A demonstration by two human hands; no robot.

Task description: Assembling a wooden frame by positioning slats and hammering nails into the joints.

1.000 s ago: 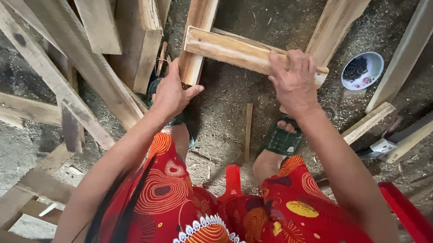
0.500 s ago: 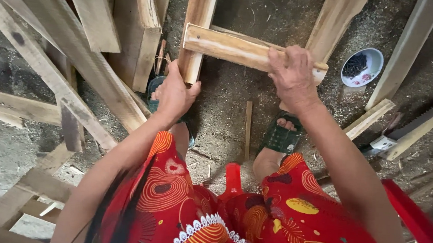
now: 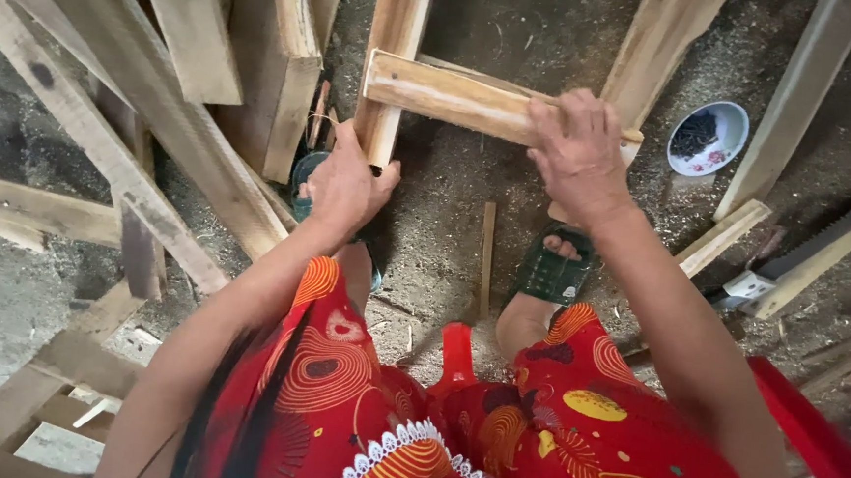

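A short wooden crosspiece (image 3: 454,98) lies across two long upright slats, one on the left (image 3: 395,40) and one on the right (image 3: 664,42). My right hand (image 3: 578,155) presses down on the crosspiece's right end, fingers curled over its edge. My left hand (image 3: 345,185) grips the lower end of the left slat, just below the crosspiece. Both feet in green sandals (image 3: 553,271) rest on the sawdust-covered ground beneath the frame; the left sandal is mostly hidden behind my left hand.
Several loose planks (image 3: 200,68) lean and lie at the left. A small white bowl (image 3: 709,138) with dark bits sits at the upper right. More slats (image 3: 799,90) and a saw blade (image 3: 840,230) lie at the right. A red plastic seat edge (image 3: 808,430) shows at the lower right.
Both hands keep their hold. My left hand has slid slightly lower on the left slat. The view has shifted a little.
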